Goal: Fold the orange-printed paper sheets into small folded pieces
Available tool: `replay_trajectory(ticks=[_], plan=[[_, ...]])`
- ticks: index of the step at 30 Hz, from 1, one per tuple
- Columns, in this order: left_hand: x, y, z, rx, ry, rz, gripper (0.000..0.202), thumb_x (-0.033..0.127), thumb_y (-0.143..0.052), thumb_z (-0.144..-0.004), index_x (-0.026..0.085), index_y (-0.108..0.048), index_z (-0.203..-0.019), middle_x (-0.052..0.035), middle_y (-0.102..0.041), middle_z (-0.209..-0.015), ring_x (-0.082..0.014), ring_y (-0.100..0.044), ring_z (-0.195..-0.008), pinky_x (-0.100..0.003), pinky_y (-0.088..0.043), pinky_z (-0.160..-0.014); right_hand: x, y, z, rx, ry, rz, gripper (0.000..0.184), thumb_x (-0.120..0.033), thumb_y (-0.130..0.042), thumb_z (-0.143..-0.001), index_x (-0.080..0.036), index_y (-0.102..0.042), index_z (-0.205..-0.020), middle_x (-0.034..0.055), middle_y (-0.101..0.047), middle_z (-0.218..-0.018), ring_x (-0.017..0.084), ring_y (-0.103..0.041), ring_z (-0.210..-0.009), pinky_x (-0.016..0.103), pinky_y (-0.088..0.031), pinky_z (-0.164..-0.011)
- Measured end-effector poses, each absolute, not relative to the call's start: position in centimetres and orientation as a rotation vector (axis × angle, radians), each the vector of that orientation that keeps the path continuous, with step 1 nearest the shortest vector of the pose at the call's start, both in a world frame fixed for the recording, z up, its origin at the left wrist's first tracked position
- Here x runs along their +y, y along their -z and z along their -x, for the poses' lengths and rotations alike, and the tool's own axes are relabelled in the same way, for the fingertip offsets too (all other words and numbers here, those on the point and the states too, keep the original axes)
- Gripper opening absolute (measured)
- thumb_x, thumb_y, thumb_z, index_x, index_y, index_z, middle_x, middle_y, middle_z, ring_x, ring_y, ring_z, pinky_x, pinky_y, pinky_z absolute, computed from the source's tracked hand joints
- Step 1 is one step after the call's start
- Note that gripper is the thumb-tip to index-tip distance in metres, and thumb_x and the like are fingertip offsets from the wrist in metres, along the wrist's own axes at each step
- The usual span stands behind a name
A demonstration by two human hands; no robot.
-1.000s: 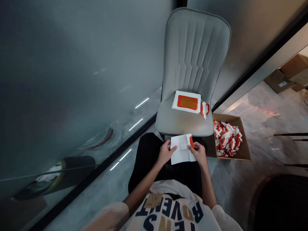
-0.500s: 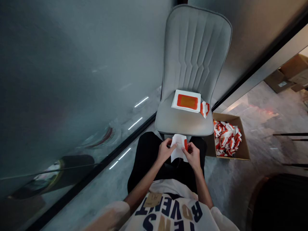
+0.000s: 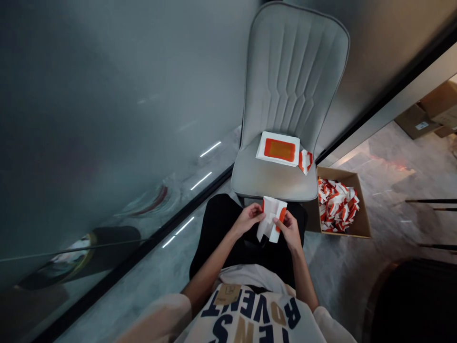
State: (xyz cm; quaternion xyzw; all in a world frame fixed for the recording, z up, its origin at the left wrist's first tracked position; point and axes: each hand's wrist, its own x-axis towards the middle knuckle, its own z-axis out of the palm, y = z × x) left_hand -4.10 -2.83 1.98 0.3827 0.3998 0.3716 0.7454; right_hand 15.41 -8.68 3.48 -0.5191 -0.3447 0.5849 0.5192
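Observation:
Both my hands hold a white paper sheet (image 3: 272,218) with orange edge strips, folded over into a narrow, uneven shape above my lap. My left hand (image 3: 246,219) pinches its left side, and my right hand (image 3: 289,231) grips its right side. Ahead on the grey chair seat (image 3: 264,178) lies a white stack (image 3: 277,149) with an orange rectangle on top. A small folded white-and-orange piece (image 3: 305,161) rests beside the stack, at the seat's right edge.
On the floor to the right, an open cardboard box (image 3: 363,223) holds several crumpled white-and-orange pieces (image 3: 337,205). A large glass panel (image 3: 107,119) runs along the left side. More cardboard boxes (image 3: 421,121) stand at the upper right, and a dark round object (image 3: 414,305) sits at the lower right.
The sheet has gone from a wide, flat shape to a narrower folded one, with orange now showing on both sides. My hands have moved closer together.

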Motion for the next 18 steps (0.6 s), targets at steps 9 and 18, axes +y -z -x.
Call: replay_trajectory(ticks=[9, 18], plan=[[-2.9, -1.7, 3.5, 0.992, -0.890, -1.079, 0.046, 0.043, -0.086, -0.080, 0.020, -0.048, -0.093, 0.0030, -0.059, -0.085, -0.0095, -0.057, -0.074, -0.020, -0.045, -0.068, -8.6, -2.4, -14.7, -0.684, -1.502, 1.281, 0.047, -0.051, -0.086, -0.078, -0.021, -0.072, -0.112, 0.0062, -0.080, -0.102, 0.022, -0.074, -0.082, 0.036, -0.060, -0.079], [-3.4, -1.7, 4.4, 0.957, -0.662, -1.119, 0.042, 0.047, -0.081, -0.084, 0.015, -0.065, -0.105, -0.0086, -0.075, -0.100, -0.0219, -0.072, -0.091, -0.031, -0.056, -0.078, -8.5, -1.8, -14.4, -0.716, -1.516, 1.332, 0.046, -0.050, -0.092, -0.070, -0.018, -0.078, -0.101, 0.0066, -0.081, -0.094, 0.023, -0.074, -0.077, 0.036, -0.060, -0.076]])
